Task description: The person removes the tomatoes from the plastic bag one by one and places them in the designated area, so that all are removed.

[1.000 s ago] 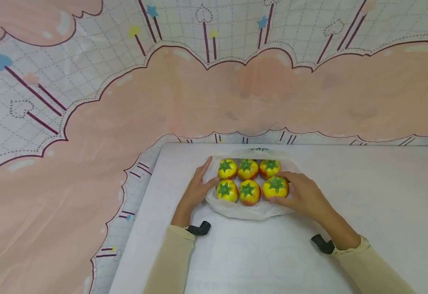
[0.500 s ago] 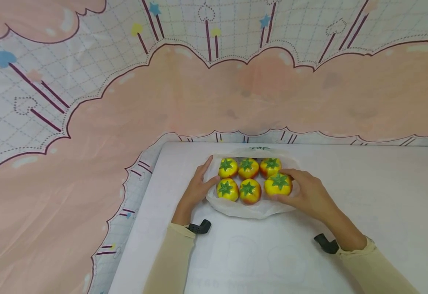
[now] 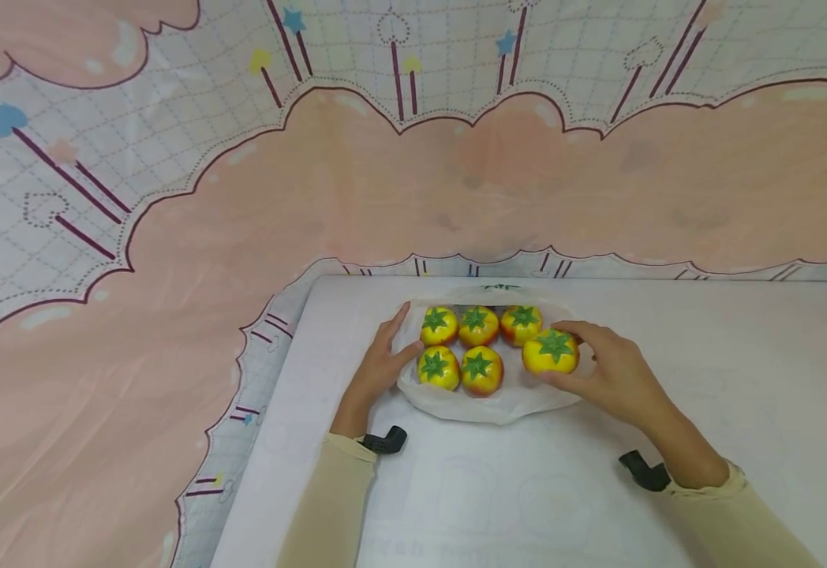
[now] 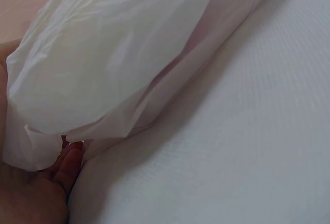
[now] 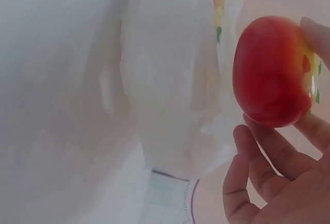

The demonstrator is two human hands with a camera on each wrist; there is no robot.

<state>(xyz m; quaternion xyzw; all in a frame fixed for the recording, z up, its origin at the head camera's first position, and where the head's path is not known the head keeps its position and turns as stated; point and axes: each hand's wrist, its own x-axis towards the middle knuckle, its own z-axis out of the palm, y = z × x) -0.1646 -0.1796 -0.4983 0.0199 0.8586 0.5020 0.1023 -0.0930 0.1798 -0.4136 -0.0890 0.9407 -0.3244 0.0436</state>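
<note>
My right hand (image 3: 615, 371) pinches a tomato (image 3: 551, 352), yellow with a green star-shaped top, between thumb and fingers. In the right wrist view this tomato (image 5: 270, 72) shows a glossy red underside and is raised beside the white plastic bag (image 5: 167, 74). The bag (image 3: 492, 409) lies with its mouth spread on the table. Inside it sit several more tomatoes (image 3: 482, 371) in two rows. At the bag's left edge my left hand (image 3: 379, 367) holds the rim, thumb inside by the tomatoes and index finger stretched along the outside. Thin film covers part of that hand in the left wrist view.
The white tabletop (image 3: 470, 497) extends in front of the bag and to its right. Behind and to the left hangs a peach and white patterned cloth (image 3: 385, 189). Each wrist carries a small black camera (image 3: 387, 440).
My right hand has lifted the front right tomato from its place and moved it right and slightly back, leaving a gap in the front row. The left hand stays at the bag's edge.
</note>
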